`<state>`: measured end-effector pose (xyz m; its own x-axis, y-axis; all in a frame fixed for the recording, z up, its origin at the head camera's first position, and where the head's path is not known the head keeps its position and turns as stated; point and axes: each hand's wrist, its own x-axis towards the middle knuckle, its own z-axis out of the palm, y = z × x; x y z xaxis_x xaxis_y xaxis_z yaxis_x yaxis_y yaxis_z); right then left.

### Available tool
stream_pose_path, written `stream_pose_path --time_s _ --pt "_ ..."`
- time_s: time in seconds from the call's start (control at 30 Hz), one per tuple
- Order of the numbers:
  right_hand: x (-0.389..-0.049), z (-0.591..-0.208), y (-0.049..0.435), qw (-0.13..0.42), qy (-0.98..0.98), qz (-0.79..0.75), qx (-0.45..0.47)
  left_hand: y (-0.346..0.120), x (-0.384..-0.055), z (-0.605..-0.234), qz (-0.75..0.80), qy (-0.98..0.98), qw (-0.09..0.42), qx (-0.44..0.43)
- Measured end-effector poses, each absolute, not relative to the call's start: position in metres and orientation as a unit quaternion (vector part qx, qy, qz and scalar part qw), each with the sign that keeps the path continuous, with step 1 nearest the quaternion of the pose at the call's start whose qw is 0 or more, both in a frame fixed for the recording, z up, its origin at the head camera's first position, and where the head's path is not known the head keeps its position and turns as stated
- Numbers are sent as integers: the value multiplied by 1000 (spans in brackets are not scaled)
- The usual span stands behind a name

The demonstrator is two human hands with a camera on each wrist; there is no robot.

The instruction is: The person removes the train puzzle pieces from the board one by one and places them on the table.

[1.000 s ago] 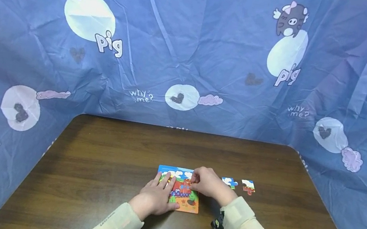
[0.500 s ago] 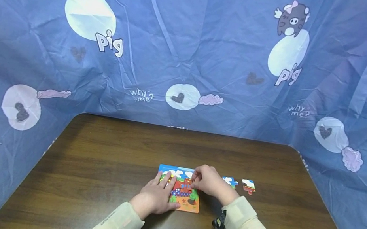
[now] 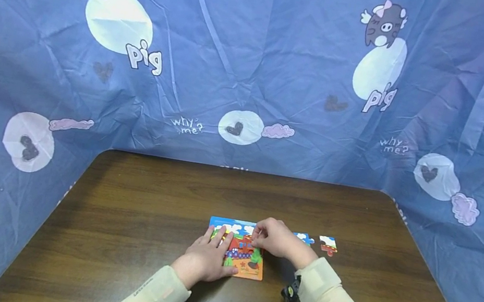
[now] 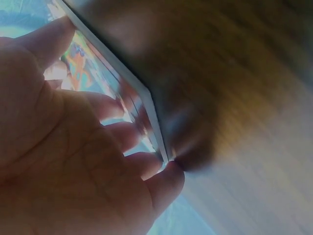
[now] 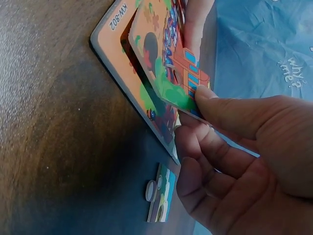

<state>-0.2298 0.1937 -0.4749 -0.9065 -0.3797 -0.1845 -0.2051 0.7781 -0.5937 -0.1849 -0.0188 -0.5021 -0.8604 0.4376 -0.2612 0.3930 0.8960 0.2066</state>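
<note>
A jigsaw puzzle (image 3: 242, 268) with a red train, clouds and orange ground lies at mid-table. My left hand (image 3: 204, 261) rests over its left part, fingers spread and thumb at the near edge. In the left wrist view, fingertips reach along the rim of the puzzle board (image 4: 122, 78). My right hand (image 3: 277, 240) pinches the puzzle's right side. Seen from the right wrist, thumb and fingers grip a joined puzzle section (image 5: 146, 51) with a green bush, tilted up from the orange-bordered board (image 5: 110, 41) marked KW-802. Part of the picture is hidden beneath the left hand.
Two loose jigsaw pieces lie right of the puzzle: a blue sky piece (image 3: 302, 238), partly behind the right hand, and a red and white piece (image 3: 328, 245). The brown wooden table (image 3: 145, 188) is backed by a blue pig-print cloth (image 3: 251, 94).
The right part of the joined puzzle section has lifted slightly, and a seam now shows near the board's front edge. The left hand has stayed put; the right has barely moved.
</note>
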Motion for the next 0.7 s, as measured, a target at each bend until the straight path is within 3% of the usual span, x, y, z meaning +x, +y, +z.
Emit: stream_pose_path --time_s 0.7 --pt "-228 -474 196 156 928 -305 -144 -19 -181 -493 64 962 147 222"
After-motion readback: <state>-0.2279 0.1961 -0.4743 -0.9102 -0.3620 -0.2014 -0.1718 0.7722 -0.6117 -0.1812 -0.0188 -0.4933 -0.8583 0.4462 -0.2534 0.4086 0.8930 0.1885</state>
